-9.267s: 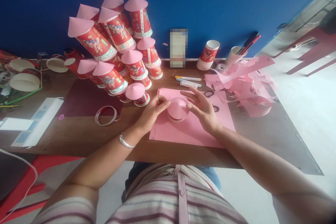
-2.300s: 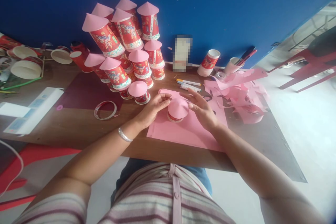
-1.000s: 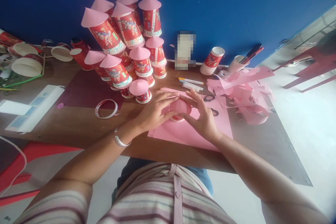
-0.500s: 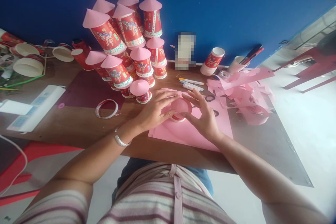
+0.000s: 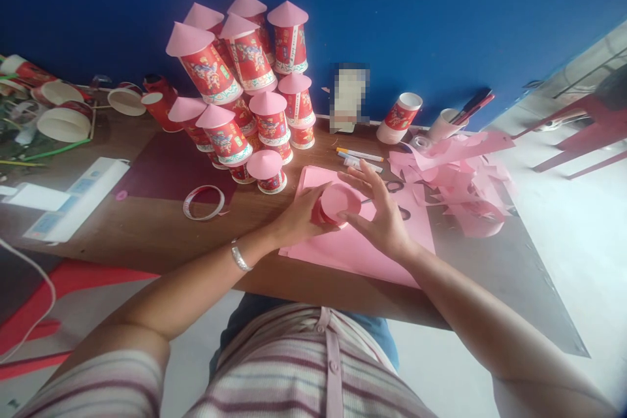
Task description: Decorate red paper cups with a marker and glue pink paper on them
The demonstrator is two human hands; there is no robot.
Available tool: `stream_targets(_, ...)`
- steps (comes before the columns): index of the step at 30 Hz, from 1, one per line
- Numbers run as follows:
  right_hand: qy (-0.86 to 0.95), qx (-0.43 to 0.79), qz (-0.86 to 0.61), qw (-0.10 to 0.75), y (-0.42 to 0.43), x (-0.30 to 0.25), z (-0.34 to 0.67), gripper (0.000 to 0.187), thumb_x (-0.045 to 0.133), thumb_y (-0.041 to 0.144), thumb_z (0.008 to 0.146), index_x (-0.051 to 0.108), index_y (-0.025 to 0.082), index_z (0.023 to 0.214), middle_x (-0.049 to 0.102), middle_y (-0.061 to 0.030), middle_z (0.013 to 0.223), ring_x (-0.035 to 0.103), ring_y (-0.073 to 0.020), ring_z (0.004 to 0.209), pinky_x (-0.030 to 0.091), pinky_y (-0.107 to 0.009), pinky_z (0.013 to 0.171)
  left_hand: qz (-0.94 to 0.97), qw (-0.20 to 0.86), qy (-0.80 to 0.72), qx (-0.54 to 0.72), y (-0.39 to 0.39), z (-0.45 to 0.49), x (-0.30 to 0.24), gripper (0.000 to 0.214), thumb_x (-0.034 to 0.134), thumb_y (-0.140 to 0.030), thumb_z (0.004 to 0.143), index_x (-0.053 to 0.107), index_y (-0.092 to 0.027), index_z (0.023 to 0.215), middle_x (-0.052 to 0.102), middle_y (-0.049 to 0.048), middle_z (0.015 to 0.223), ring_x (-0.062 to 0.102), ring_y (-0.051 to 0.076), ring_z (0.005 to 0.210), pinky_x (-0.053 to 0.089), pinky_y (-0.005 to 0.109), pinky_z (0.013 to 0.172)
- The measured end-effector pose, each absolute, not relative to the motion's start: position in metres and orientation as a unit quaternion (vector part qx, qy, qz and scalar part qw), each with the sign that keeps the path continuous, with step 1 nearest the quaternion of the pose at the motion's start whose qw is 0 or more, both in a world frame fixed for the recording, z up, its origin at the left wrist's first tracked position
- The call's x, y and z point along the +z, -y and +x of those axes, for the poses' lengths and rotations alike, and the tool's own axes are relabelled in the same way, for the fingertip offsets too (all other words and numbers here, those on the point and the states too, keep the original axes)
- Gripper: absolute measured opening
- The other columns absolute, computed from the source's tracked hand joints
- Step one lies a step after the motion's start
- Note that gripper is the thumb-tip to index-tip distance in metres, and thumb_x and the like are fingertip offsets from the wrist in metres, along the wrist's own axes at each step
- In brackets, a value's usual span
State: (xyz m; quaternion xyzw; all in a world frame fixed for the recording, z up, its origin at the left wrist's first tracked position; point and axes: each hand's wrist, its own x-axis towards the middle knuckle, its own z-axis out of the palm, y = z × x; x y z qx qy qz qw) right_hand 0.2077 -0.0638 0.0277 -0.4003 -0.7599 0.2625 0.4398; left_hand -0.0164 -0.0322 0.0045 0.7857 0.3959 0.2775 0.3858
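Note:
A small red paper cup [image 5: 324, 216] with a shallow pink paper cone [image 5: 341, 200] on top stands over a stack of pink paper sheets [image 5: 377, 258]. My left hand [image 5: 300, 214] is wrapped round the cup's left side, its fingers partly hidden behind it. At the cone's right edge, my right hand [image 5: 385, 219] has its fingers spread and its thumb touching the paper. The dark handles of scissors [image 5: 394, 187] show beside my right fingers, on the sheets. To the left is a similar small cup with a pink cone [image 5: 265, 164].
Stacked red cups with pink cones [image 5: 208, 72] stand against the blue wall. A tape roll [image 5: 188, 213] and power strip [image 5: 81, 199] lie left. Markers [image 5: 360, 154], a lone cup [image 5: 400, 114], a pen holder [image 5: 443, 124] and pink scraps [image 5: 470, 183] are right.
My left hand has shifted from above the pink cone to wrap round the cup's side. My right hand stays near the cone's right edge. The view has shifted slightly.

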Motion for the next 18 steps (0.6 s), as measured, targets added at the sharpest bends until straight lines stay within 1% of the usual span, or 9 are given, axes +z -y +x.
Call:
stream_targets(1, 0.764, 0.259, -0.399, 0.435, 0.062, 0.028, 0.205, 0.093, 0.077, 0.042, 0.101, 0.02, 0.038, 0.174, 0.068, -0.0124, 0.153, 0.056, -0.0343, 0.154, 0.052, -0.065, 0.123, 0.784, 0.398, -0.392, 0.271, 0.032, -0.013, 0.006, 0.059, 0.085, -0.052, 0.087, 0.067, -0.02, 0.134, 0.074, 0.0133, 0.137, 0.07, 0.032, 0.127, 0.058, 0.05, 0.11)
stream_targets(3, 0.768, 0.256, -0.406, 0.424, 0.059, 0.026, 0.2, 0.098, 0.081, 0.038, 0.098, 0.02, 0.038, 0.174, 0.073, -0.0109, 0.146, 0.055, -0.0347, 0.155, 0.052, -0.067, 0.122, 0.778, 0.396, -0.405, 0.273, 0.033, -0.008, 0.006, 0.045, 0.083, -0.049, 0.087, 0.069, -0.019, 0.118, 0.076, 0.0117, 0.124, 0.07, 0.031, 0.119, 0.06, 0.048, 0.103)
stream_targets(4, 0.767, 0.257, -0.413, 0.419, 0.058, 0.025, 0.198, 0.098, 0.082, 0.035, 0.097, 0.02, 0.038, 0.174, 0.075, -0.0103, 0.143, 0.056, -0.0349, 0.154, 0.052, -0.068, 0.122, 0.776, 0.386, -0.415, 0.275, 0.033, -0.007, 0.005, 0.043, 0.084, -0.049, 0.085, 0.068, -0.019, 0.112, 0.076, 0.0111, 0.119, 0.07, 0.031, 0.116, 0.06, 0.048, 0.1)
stream_targets(6, 0.762, 0.262, -0.425, 0.413, 0.057, 0.021, 0.196, 0.098, 0.082, 0.033, 0.096, 0.021, 0.037, 0.174, 0.078, -0.0098, 0.137, 0.058, -0.0354, 0.153, 0.052, -0.069, 0.121, 0.778, 0.371, -0.428, 0.274, 0.033, -0.007, 0.002, 0.044, 0.086, -0.051, 0.082, 0.066, -0.02, 0.106, 0.075, 0.0107, 0.115, 0.069, 0.032, 0.116, 0.06, 0.049, 0.098)
stream_targets(9, 0.757, 0.265, -0.426, 0.419, 0.058, 0.017, 0.195, 0.098, 0.083, 0.035, 0.095, 0.024, 0.034, 0.173, 0.078, -0.0107, 0.136, 0.058, -0.0365, 0.151, 0.05, -0.07, 0.121, 0.779, 0.366, -0.431, 0.271, 0.035, -0.007, 0.001, 0.042, 0.087, -0.048, 0.082, 0.066, -0.02, 0.105, 0.075, 0.0106, 0.111, 0.069, 0.033, 0.115, 0.059, 0.05, 0.098)
stream_targets(12, 0.748, 0.278, -0.408, 0.444, 0.06, 0.021, 0.196, 0.092, 0.08, 0.04, 0.098, 0.025, 0.034, 0.172, 0.071, -0.0136, 0.148, 0.057, -0.036, 0.153, 0.049, -0.068, 0.123, 0.771, 0.367, -0.437, 0.282, 0.039, -0.008, 0.011, 0.043, 0.089, -0.04, 0.081, 0.067, -0.02, 0.112, 0.076, 0.0105, 0.117, 0.071, 0.031, 0.115, 0.06, 0.047, 0.099)
stream_targets(14, 0.74, 0.273, -0.392, 0.474, 0.063, 0.028, 0.199, 0.084, 0.075, 0.042, 0.102, 0.028, 0.034, 0.171, 0.065, -0.0151, 0.156, 0.058, -0.0349, 0.152, 0.048, -0.066, 0.125, 0.763, 0.362, -0.443, 0.301, 0.044, -0.012, 0.023, 0.049, 0.092, -0.039, 0.079, 0.068, -0.021, 0.117, 0.077, 0.0102, 0.121, 0.071, 0.031, 0.118, 0.06, 0.047, 0.102)
stream_targets(16, 0.732, 0.246, -0.391, 0.5, 0.066, 0.036, 0.203, 0.076, 0.071, 0.041, 0.105, 0.031, 0.034, 0.169, 0.065, -0.0151, 0.154, 0.061, -0.0336, 0.148, 0.049, -0.065, 0.125, 0.758, 0.348, -0.446, 0.326, 0.05, -0.019, 0.035, 0.053, 0.092, -0.042, 0.08, 0.067, -0.021, 0.122, 0.077, 0.0109, 0.125, 0.072, 0.032, 0.12, 0.06, 0.048, 0.104)
stream_targets(18, 0.727, 0.223, -0.403, 0.509, 0.068, 0.039, 0.207, 0.072, 0.071, 0.041, 0.106, 0.034, 0.035, 0.168, 0.069, -0.0139, 0.148, 0.065, -0.0325, 0.143, 0.052, -0.063, 0.122, 0.754, 0.322, -0.44, 0.365, 0.057, -0.028, 0.046, 0.053, 0.089, -0.048, 0.085, 0.066, -0.02, 0.123, 0.078, 0.0113, 0.123, 0.074, 0.031, 0.115, 0.062, 0.048, 0.1)
